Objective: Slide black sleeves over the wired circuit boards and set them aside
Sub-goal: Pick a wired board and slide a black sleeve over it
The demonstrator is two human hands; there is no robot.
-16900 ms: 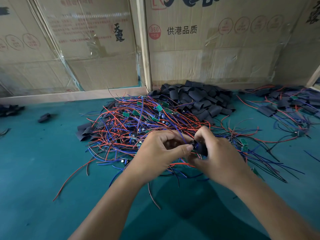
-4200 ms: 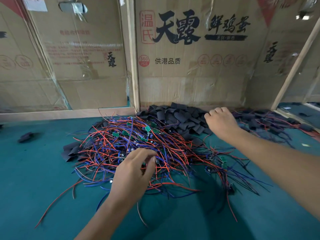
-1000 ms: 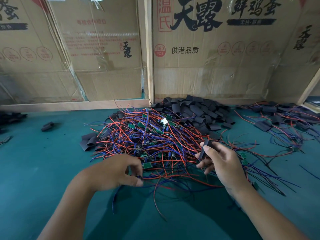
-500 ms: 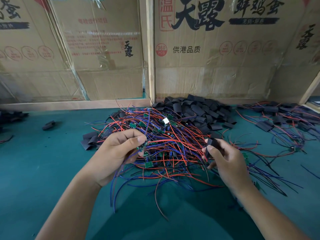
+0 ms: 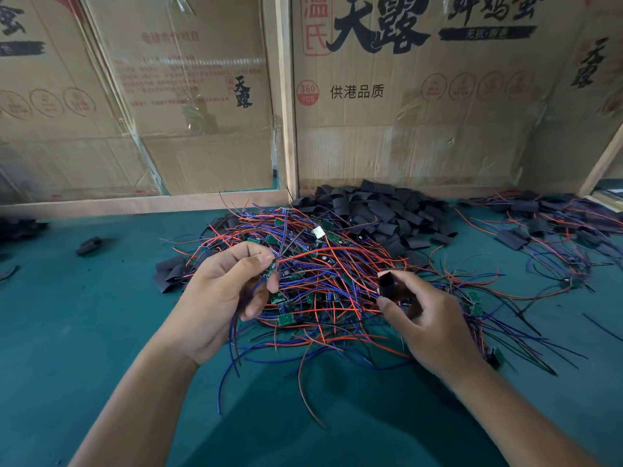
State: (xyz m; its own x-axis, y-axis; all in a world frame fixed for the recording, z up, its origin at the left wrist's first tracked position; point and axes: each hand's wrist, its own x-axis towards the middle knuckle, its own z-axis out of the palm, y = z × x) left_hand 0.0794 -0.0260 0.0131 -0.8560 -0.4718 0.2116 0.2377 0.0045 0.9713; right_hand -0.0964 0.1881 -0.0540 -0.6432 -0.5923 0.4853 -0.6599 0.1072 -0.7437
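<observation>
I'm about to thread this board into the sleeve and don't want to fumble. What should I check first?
1. Left hand pinches one circuit board: ok.
2. Right hand holds a black sleeve: ok.
3. Sleeve mouth open, not flattened: ok.
4. Sleeve mouth faces the board: cannot tell.
5. Board's wires free of the wire pile: cannot tell; some dangle below the hand, others run into the tangle.
6. Board already started into the sleeve: not ok, they are apart.

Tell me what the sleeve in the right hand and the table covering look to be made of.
Black sleeve: apparently thin flexible plastic or rubber tubing with a matte finish; its open end holds a rounded mouth. Table covering: seemingly teal felt or similar fabric, dull and free of glare, though the weave is too fine to confirm.
</observation>
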